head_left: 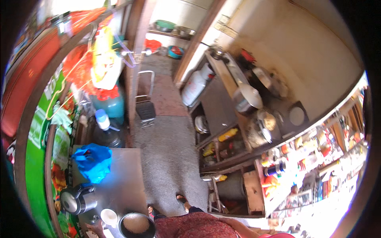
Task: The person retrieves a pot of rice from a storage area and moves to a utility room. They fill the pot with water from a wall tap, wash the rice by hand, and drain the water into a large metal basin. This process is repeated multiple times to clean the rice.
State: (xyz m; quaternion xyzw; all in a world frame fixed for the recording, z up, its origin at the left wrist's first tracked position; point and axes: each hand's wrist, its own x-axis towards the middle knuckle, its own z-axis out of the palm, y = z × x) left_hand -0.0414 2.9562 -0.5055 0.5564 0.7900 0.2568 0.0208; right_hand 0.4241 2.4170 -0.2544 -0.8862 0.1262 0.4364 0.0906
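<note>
At the lower edge, part of my right arm (240, 229) lies against the dark red patterned garment (194, 227) at my waist. Its fingers cannot be made out, nor anything in them. My left hand does not show. To my left, a dark-rimmed round pot (136, 224) with pale grain-like contents stands at the near edge of a metal-topped table (126, 170). Beside the pot is a small white bowl or cup (109, 217). An electric kettle (79, 199) and a blue plastic bag (93, 162) are farther along this table.
A grey floor (166, 154) runs ahead to a doorway, where a folding trolley (145, 111) stands on the left. On the right, a counter carries a lidded pot (247, 97) and other cookware. A white gas cylinder (194, 88) stands by it. Cluttered shelves (309, 174) fill the right side.
</note>
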